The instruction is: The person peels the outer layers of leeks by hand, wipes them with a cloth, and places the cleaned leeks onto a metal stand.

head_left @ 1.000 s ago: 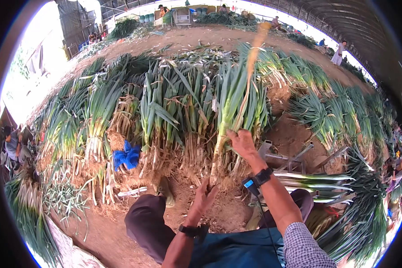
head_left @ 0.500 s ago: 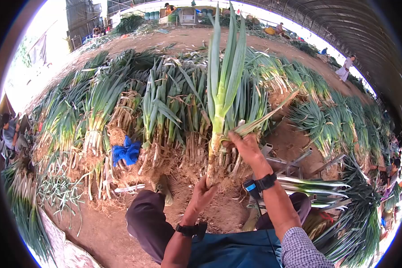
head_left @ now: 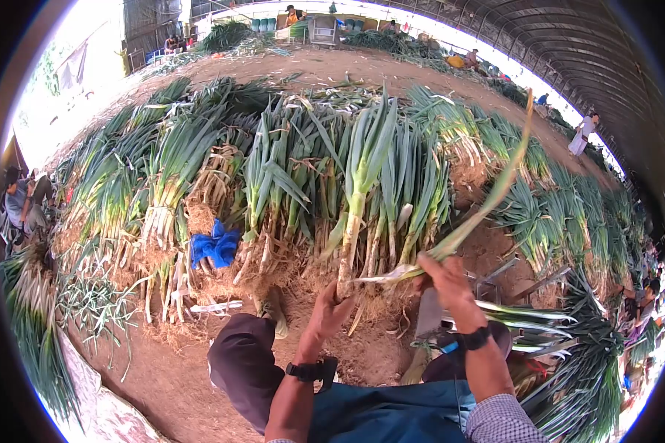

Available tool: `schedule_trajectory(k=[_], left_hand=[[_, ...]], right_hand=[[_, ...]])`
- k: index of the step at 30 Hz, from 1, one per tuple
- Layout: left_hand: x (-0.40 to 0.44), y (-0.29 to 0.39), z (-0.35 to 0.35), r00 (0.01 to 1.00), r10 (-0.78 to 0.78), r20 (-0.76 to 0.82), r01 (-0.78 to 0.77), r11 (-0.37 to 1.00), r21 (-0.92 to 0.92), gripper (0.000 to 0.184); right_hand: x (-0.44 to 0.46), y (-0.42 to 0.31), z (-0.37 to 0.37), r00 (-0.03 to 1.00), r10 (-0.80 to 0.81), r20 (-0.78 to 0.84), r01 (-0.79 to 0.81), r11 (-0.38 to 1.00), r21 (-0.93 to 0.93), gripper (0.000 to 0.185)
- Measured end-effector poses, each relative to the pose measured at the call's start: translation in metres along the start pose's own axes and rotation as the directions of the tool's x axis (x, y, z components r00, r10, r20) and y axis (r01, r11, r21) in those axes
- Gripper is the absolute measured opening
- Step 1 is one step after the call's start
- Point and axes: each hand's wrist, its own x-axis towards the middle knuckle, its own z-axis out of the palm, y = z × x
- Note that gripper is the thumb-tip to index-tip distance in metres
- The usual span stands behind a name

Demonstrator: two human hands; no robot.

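Standing near upright in front of the bundled rows: one leek-like stalk [head_left: 357,186], root end down at the left hand [head_left: 328,311]. Lower shaft pale with brownish patches, yellow-green at the neck, broad green leaves fanning above. Left fingers clamped on the root end. Right hand [head_left: 446,284], to its right, has fingers closed on a long yellowing leaf [head_left: 488,210], tip brownish, curving up and right. Leaf's pale end lies by the shaft; can't tell if they touch. Root end mostly hidden by left hand; right fingertips blurred. Bundled rows [head_left: 262,166] behind, blue cloth [head_left: 215,244] left. Far people [head_left: 584,134] too small to read.
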Motion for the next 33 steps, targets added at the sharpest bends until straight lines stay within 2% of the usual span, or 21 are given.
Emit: schedule_trajectory(k=[1,2,4,6,7,8,9,11,12,13,15,16,18,19,22,23,25,27,30,32,33], left_hand=[[-0.003,0.0,0.0,0.999,-0.026,0.018,0.027,0.999,-0.043,0.018],[-0.006,0.001,-0.001,0.998,-0.048,0.036,0.051,0.995,-0.085,0.018],[-0.014,-0.001,0.0,0.997,-0.073,0.015,0.074,0.991,-0.115,0.018],[-0.016,-0.007,0.004,0.995,-0.069,-0.076,0.061,0.993,-0.098,0.019],[-0.019,-0.011,0.0,0.995,-0.016,-0.098,0.019,0.999,0.03,0.019],[-0.026,-0.012,0.001,0.995,-0.011,-0.098,0.022,0.993,0.112,0.02],[-0.029,-0.009,0.003,0.996,0.008,-0.092,0.011,0.98,0.196,0.02],[-0.031,0.018,0.015,0.993,0.078,-0.084,-0.045,0.939,0.341,0.021],[-0.028,0.018,0.02,0.989,0.133,-0.068,-0.099,0.924,0.369,0.021],[-0.033,0.014,0.026,0.982,0.183,-0.052,-0.148,0.907,0.395,0.021],[-0.042,0.005,0.038,0.968,0.25,-0.02,-0.224,0.898,0.378,0.028],[-0.046,-0.002,0.041,0.979,0.202,0.034,-0.197,0.877,0.439,0.031],[-0.052,-0.016,0.043,0.989,0.086,0.12,-0.139,0.814,0.564,0.036],[-0.052,-0.019,0.044,0.991,-0.035,0.132,-0.056,0.781,0.622,0.053],[-0.027,-0.023,0.039,0.979,-0.122,0.165,0.03,0.881,0.473,0.065],[-0.013,-0.027,0.045,0.99,-0.074,0.118,0.014,0.897,0.443,0.075],[0.019,-0.002,0.059,0.994,0.013,0.11,-0.05,0.941,0.334,0.069],[0.058,0.034,0.07,0.989,-0.093,0.116,0.069,0.979,0.193,0.063],[0.083,0.041,0.091,0.996,-0.038,0.085,0.029,0.994,0.11,0.052],[0.108,0.042,0.109,0.999,0.035,0.042,-0.04,0.992,0.118,0.046],[0.107,0.034,0.116,0.999,0.034,0.0,-0.034,0.991,0.126,0.043]], right_hand=[[0.004,0.008,0.009,0.99,0.142,-0.007,-0.14,0.966,-0.217,0.034],[0.016,0.039,0.012,0.96,0.256,0.116,-0.194,0.903,-0.383,0.034],[0.037,0.121,0.013,0.923,0.281,0.264,-0.002,0.687,-0.726,0.03],[0.054,0.179,-0.001,0.896,0.113,0.431,0.395,0.243,-0.886,0.024],[0.052,0.147,0.002,0.926,0.192,0.326,0.184,0.525,-0.831,0.018],[0.059,0.132,-0.003,0.896,0.144,0.421,0.161,0.778,-0.607,0.018],[0.068,0.116,-0.01,0.874,0.051,0.483,0.12,0.941,-0.315,0.018],[0.064,0.041,0.002,0.976,-0.008,0.216,0.01,1.0,-0.005,0.023],[0.087,0.045,-0.007,0.975,-0.001,0.22,-0.045,0.978,0.204,0.044],[0.098,0.032,-0.011,0.977,0.012,0.215,-0.085,0.939,0.332,0.053],[0.12,0.024,-0.02,0.954,-0.094,0.286,-0.093,0.811,0.578,0.051],[0.121,0.016,-0.016,0.942,-0.15,0.299,-0.094,0.74,0.666,0.049],[0.114,0.006,-0.009,0.996,-0.052,0.075,-0.016,0.704,0.71,0.042],[0.119,0.016,-0.011,0.986,-0.153,0.072,0.055,0.689,0.722,0.038],[0.103,0.028,-0.02,0.974,-0.186,0.129,0.006,0.591,0.807,0.036],[0.091,0.024,-0.019,0.978,-0.157,0.134,-0.022,0.566,0.824,0.035],[0.092,0.039,-0.016,0.98,-0.156,0.125,-0.028,0.513,0.858,0.035],[0.094,0.047,-0.014,0.985,-0.143,0.094,-0.012,0.488,0.873,0.033],[0.083,0.047,-0.024,0.979,-0.03,0.203,-0.17,0.438,0.883,0.034],[0.088,0.074,-0.023,0.975,-0.209,-0.081,0.21,0.727,0.654,0.04],[0.085,0.063,-0.018,0.985,-0.143,-0.099,0.168,0.629,0.759,0.043]])
